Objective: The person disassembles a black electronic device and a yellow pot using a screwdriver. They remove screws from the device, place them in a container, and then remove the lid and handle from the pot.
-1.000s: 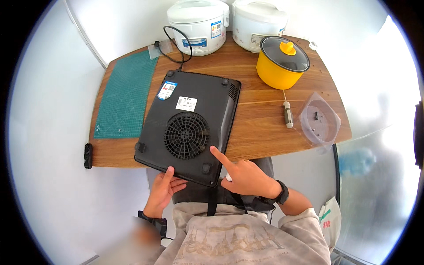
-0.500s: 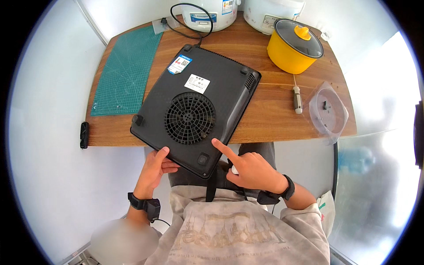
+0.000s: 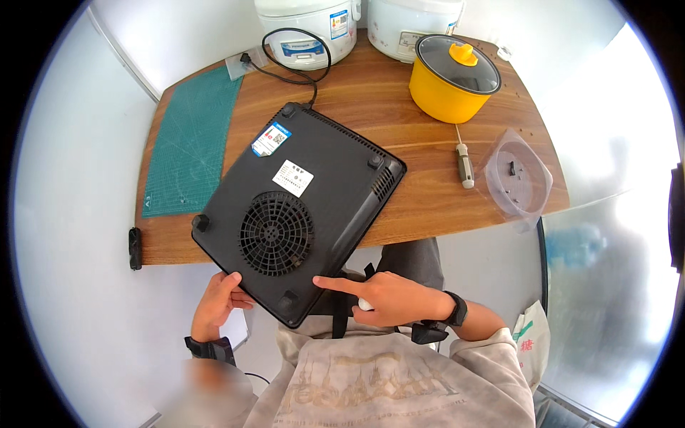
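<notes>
Clock positions are read from the hob, which lies underside up, its far part over the table and its near corner out past the 6 o'clock edge. At 7 to 8 o'clock the left hand grips the hob's rim, thumb on top and fingers beneath. At 4 to 5 o'clock the right hand extends its index finger to the hob near the round grille; its other fingers are curled on a small white object, mostly hidden. Containers: two white rice cookers stand at 12 and 1 o'clock, contents not visible. Between 1 and 2 o'clock is a yellow pot under a dark lid with a yellow knob; contents cannot be determined. A screwdriver lies just beside the pot. At 3 o'clock a clear tray contains small dark parts. Labels: the hob bears a blue-and-white sticker with a square code, and a white plate with dark print. The 12 o'clock cooker shows a blue panel and a coded sticker; the other, a printed silvery panel. A white bag at 4 o'clock carries red lettering.
</notes>
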`<state>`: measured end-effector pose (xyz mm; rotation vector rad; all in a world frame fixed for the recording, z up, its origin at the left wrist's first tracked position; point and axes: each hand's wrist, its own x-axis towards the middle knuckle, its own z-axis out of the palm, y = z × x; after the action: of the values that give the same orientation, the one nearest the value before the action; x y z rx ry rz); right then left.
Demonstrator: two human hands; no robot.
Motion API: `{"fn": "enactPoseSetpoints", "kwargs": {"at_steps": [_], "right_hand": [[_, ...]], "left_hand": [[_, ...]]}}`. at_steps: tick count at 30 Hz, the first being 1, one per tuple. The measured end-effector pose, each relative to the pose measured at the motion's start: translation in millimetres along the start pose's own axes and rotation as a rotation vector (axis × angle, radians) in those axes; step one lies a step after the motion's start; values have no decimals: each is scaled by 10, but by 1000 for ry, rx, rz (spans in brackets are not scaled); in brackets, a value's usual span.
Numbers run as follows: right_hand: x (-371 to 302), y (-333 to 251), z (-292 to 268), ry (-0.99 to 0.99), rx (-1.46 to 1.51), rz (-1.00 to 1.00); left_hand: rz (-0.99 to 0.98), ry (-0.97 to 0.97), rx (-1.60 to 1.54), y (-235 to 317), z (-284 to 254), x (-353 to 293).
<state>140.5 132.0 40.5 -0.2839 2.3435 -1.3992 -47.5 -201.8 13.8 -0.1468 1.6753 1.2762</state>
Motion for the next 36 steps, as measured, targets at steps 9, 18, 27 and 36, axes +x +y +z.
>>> {"fn": "enactPoseSetpoints", "kwargs": {"at_steps": [9, 18, 27, 36], "right_hand": [[-245, 338, -484, 505, 168, 78], [-112, 457, -894, 350, 245, 437], [-173, 432, -556, 411, -146, 334], [-241, 317, -125, 548, -248, 331]], "left_hand": [[-23, 71, 182, 265, -296, 19], [88, 230, 310, 340, -243, 103], [192, 236, 347, 527, -223, 161], [325, 171, 474, 775, -439, 433]]}}
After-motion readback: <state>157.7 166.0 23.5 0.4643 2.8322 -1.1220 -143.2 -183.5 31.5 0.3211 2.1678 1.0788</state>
